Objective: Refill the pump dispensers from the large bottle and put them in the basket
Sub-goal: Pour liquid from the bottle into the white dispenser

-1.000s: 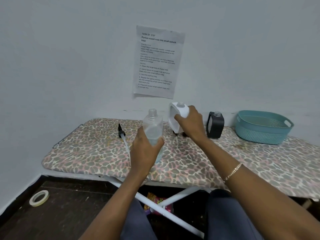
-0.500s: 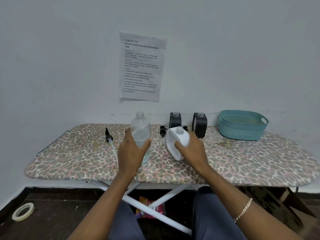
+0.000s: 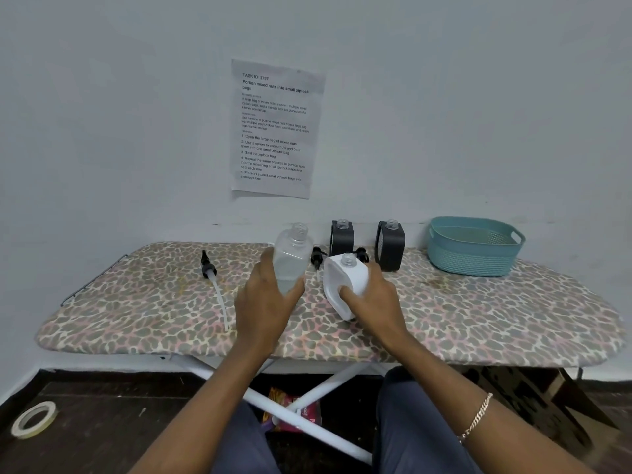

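While wall sheet (image 3: pixel 276 128) reads "TASK ID 3797, Portion mixed nuts into small ziplock bags", left hand (image 3: pixel 265 304) wraps clear bottle (image 3: pixel 291 257), uncapped, tilted right. Right hand (image 3: pixel 372 299) clamps white dispenser (image 3: pixel 345 283), tilted on surface (image 3: pixel 143 302). Two black dispensers (image 3: pixel 342 237) behind; teal basket (image 3: pixel 473 246) far right.

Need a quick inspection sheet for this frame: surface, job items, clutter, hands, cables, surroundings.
Surface: leopard-print ironing board.
Job's things: clear bottle, uncapped; white dispenser, open, tilted; two black dispensers, open, upright; teal basket; long-tubed pump lying left.
Clutter: nothing seen on board.
Grippers: left hand holds clear bottle; right hand holds white dispenser.
Cables: nothing seen.
Surroundings: wall sheet; tape roll on floor.
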